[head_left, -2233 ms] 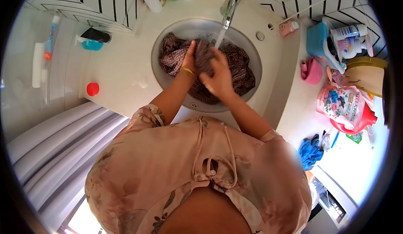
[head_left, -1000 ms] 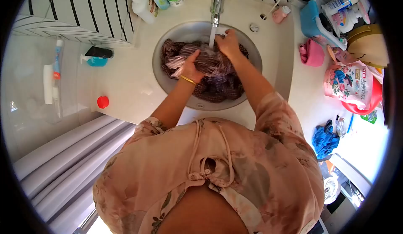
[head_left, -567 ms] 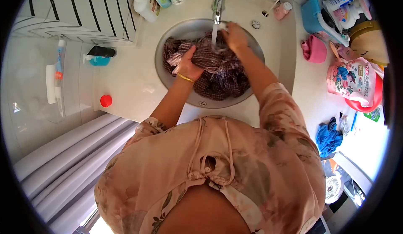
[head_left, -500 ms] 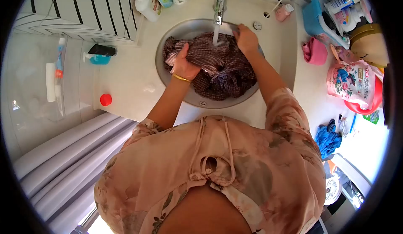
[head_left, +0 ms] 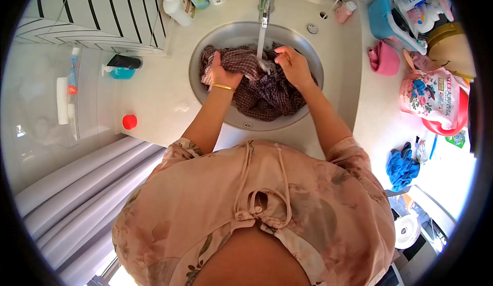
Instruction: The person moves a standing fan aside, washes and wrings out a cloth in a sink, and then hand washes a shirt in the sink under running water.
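Observation:
A wet, dark checked garment (head_left: 267, 98) lies bunched in the oval metal sink (head_left: 195, 75). Water runs from the chrome faucet (head_left: 265, 1) onto its upper middle. At the garment's left side, my left hand (head_left: 224, 75) grips a fold, thumb up and the other fingers partly hidden by fabric; a gold bangle (head_left: 223, 87) circles that wrist. To the right of the stream, my right hand (head_left: 296, 69) hovers over the cloth with loosely bent fingers, apart from one another, and nothing visible in them.
Bottles (head_left: 178, 6) stand at the back left, with a blue soap dispenser (head_left: 122, 72) and a red cap (head_left: 129, 122) on the left counter. At right are a blue bin (head_left: 382, 14), a pink cloth (head_left: 384, 58), a detergent bag (head_left: 429, 98) and a blue cloth (head_left: 402, 169).
My right hand has come away from the faucet-side rim of the sink, down and inward over the garment. My left hand still holds its fold, shifted slightly left.

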A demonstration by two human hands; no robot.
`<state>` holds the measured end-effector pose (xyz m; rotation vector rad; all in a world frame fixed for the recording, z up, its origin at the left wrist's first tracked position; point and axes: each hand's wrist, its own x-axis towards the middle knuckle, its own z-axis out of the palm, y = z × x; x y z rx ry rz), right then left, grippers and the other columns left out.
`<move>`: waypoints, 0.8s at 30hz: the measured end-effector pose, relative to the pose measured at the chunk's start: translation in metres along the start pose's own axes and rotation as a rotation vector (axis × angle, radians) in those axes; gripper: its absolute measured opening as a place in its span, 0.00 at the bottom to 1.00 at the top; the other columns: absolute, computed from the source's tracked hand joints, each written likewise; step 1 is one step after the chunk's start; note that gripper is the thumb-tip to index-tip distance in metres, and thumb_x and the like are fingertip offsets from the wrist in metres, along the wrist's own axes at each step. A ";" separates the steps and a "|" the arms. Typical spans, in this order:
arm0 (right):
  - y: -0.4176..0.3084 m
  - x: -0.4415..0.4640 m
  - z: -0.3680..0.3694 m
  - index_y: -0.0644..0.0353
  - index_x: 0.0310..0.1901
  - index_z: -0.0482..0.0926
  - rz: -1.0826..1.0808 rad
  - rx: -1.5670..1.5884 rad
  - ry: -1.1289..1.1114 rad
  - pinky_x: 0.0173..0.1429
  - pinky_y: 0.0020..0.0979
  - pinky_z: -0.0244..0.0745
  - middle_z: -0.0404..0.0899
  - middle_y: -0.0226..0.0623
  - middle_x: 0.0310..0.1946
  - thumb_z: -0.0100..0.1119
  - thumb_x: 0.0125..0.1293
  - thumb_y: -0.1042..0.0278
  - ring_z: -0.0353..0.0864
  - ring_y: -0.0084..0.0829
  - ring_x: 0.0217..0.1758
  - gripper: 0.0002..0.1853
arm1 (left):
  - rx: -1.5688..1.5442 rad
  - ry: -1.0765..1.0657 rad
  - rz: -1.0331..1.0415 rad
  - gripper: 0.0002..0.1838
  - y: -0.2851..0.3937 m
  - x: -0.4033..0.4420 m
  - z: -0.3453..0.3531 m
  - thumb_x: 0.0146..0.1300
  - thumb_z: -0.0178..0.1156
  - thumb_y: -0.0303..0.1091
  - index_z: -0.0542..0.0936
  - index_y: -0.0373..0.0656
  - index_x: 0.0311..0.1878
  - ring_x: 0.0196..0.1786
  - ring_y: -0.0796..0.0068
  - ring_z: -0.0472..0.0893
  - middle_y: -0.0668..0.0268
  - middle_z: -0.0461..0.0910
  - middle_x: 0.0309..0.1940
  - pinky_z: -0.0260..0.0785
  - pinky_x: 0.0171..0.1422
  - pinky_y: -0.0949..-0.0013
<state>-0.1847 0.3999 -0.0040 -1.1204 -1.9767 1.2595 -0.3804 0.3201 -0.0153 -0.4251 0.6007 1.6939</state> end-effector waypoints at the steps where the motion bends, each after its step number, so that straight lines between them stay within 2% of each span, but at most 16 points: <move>1: -0.004 -0.001 -0.001 0.66 0.45 0.72 0.039 -0.020 -0.087 0.37 0.28 0.72 0.77 0.40 0.31 0.56 0.55 0.63 0.77 0.29 0.33 0.18 | -0.018 -0.026 -0.013 0.26 0.000 -0.001 0.001 0.66 0.42 0.50 0.67 0.36 0.56 0.59 0.50 0.66 0.51 0.67 0.57 0.53 0.66 0.47; 3: -0.017 -0.004 0.001 0.66 0.46 0.70 0.117 -0.066 -0.260 0.38 0.29 0.71 0.76 0.41 0.34 0.63 0.51 0.60 0.77 0.31 0.34 0.24 | -0.060 -0.083 -0.044 0.26 -0.003 -0.010 0.014 0.66 0.41 0.50 0.67 0.36 0.56 0.59 0.49 0.66 0.52 0.67 0.56 0.52 0.66 0.47; 4: -0.015 -0.010 0.009 0.66 0.45 0.68 0.201 -0.168 -0.393 0.42 0.31 0.71 0.73 0.44 0.36 0.70 0.43 0.53 0.76 0.34 0.38 0.33 | -0.084 -0.099 -0.019 0.26 -0.008 -0.015 0.022 0.67 0.39 0.50 0.68 0.36 0.55 0.59 0.49 0.66 0.51 0.68 0.56 0.52 0.66 0.46; 5: 0.028 -0.025 0.045 0.66 0.45 0.68 -0.001 -0.102 -0.178 0.46 0.35 0.69 0.72 0.47 0.36 0.69 0.40 0.45 0.74 0.40 0.42 0.37 | -0.078 -0.112 -0.039 0.26 -0.010 -0.021 0.031 0.67 0.38 0.50 0.68 0.36 0.55 0.59 0.49 0.66 0.51 0.68 0.55 0.53 0.66 0.46; 7: 0.000 -0.037 0.062 0.66 0.42 0.71 -0.058 -0.662 0.123 0.49 0.38 0.67 0.71 0.48 0.38 0.65 0.44 0.43 0.72 0.46 0.45 0.33 | -0.066 -0.136 -0.069 0.26 -0.010 -0.028 0.041 0.67 0.37 0.50 0.68 0.36 0.54 0.59 0.49 0.65 0.51 0.68 0.55 0.53 0.65 0.46; 8: 0.000 -0.032 0.061 0.66 0.40 0.73 0.016 -0.620 0.085 0.51 0.42 0.64 0.71 0.49 0.40 0.63 0.46 0.44 0.71 0.46 0.47 0.31 | -0.078 -0.186 -0.071 0.26 -0.008 -0.026 0.039 0.68 0.36 0.50 0.68 0.35 0.53 0.58 0.49 0.66 0.51 0.69 0.54 0.54 0.65 0.47; 9: 0.002 -0.022 0.059 0.66 0.39 0.74 0.090 -0.573 0.046 0.54 0.46 0.61 0.71 0.49 0.42 0.61 0.48 0.45 0.70 0.46 0.49 0.28 | -0.075 -0.136 -0.032 0.26 -0.006 -0.025 0.039 0.67 0.37 0.50 0.68 0.36 0.53 0.58 0.50 0.66 0.51 0.69 0.54 0.54 0.65 0.46; 10: 0.003 -0.014 0.057 0.66 0.37 0.75 0.165 -0.523 0.010 0.57 0.49 0.57 0.71 0.50 0.44 0.59 0.50 0.45 0.69 0.46 0.51 0.26 | -0.068 -0.088 0.006 0.26 -0.002 -0.023 0.039 0.67 0.37 0.50 0.68 0.36 0.54 0.58 0.51 0.66 0.52 0.69 0.54 0.53 0.65 0.46; 11: -0.004 -0.009 0.038 0.66 0.33 0.77 0.109 -0.376 -0.098 0.57 0.46 0.59 0.71 0.51 0.42 0.55 0.53 0.54 0.68 0.48 0.51 0.19 | -0.060 -0.041 0.041 0.26 0.002 -0.021 0.040 0.67 0.37 0.51 0.68 0.37 0.54 0.58 0.51 0.67 0.52 0.69 0.54 0.53 0.65 0.46; 13: -0.018 -0.011 0.001 0.65 0.42 0.76 0.142 0.100 -0.210 0.58 0.42 0.59 0.73 0.48 0.43 0.53 0.54 0.57 0.68 0.46 0.53 0.20 | 0.101 0.109 0.089 0.23 0.007 -0.010 0.028 0.65 0.42 0.49 0.69 0.40 0.53 0.57 0.54 0.68 0.54 0.70 0.53 0.53 0.64 0.45; 15: -0.019 -0.009 -0.009 0.65 0.47 0.73 0.337 0.365 -0.122 0.57 0.39 0.62 0.74 0.47 0.44 0.51 0.55 0.59 0.70 0.43 0.51 0.21 | 0.310 0.303 0.080 0.22 -0.002 0.000 0.011 0.64 0.46 0.48 0.69 0.41 0.53 0.55 0.55 0.69 0.55 0.70 0.53 0.54 0.63 0.44; 16: -0.018 -0.005 -0.013 0.66 0.49 0.72 0.429 0.497 -0.072 0.56 0.37 0.64 0.74 0.46 0.44 0.50 0.56 0.60 0.72 0.42 0.50 0.22 | 0.278 0.249 0.077 0.20 -0.014 0.004 0.004 0.61 0.50 0.45 0.71 0.43 0.52 0.54 0.57 0.70 0.58 0.71 0.52 0.57 0.61 0.48; 19: -0.009 0.036 -0.017 0.68 0.53 0.68 0.799 0.851 0.010 0.53 0.36 0.67 0.74 0.45 0.46 0.53 0.55 0.59 0.73 0.38 0.50 0.26 | 0.062 -0.015 -0.054 0.17 -0.039 0.037 -0.026 0.60 0.53 0.44 0.73 0.45 0.48 0.47 0.63 0.74 0.63 0.75 0.45 0.64 0.53 0.50; 20: -0.001 0.038 -0.011 0.67 0.53 0.68 0.725 0.722 0.054 0.54 0.36 0.67 0.74 0.45 0.47 0.54 0.55 0.58 0.74 0.38 0.50 0.27 | 0.137 0.082 -0.014 0.16 -0.043 0.035 -0.022 0.60 0.54 0.41 0.73 0.43 0.48 0.46 0.61 0.74 0.61 0.75 0.44 0.65 0.55 0.50; 23: 0.029 0.044 0.033 0.65 0.54 0.68 0.496 0.351 0.193 0.55 0.37 0.67 0.73 0.48 0.48 0.57 0.56 0.53 0.74 0.39 0.50 0.29 | 0.116 0.135 -0.060 0.18 -0.039 0.036 -0.018 0.60 0.53 0.42 0.72 0.42 0.48 0.47 0.57 0.73 0.59 0.74 0.46 0.65 0.57 0.50; 24: 0.010 0.037 0.038 0.56 0.58 0.66 0.371 0.121 0.052 0.59 0.46 0.62 0.63 0.47 0.61 0.54 0.58 0.51 0.65 0.40 0.61 0.29 | 0.120 0.136 -0.061 0.18 -0.038 0.037 -0.017 0.60 0.53 0.42 0.72 0.42 0.48 0.47 0.57 0.73 0.59 0.74 0.46 0.65 0.57 0.50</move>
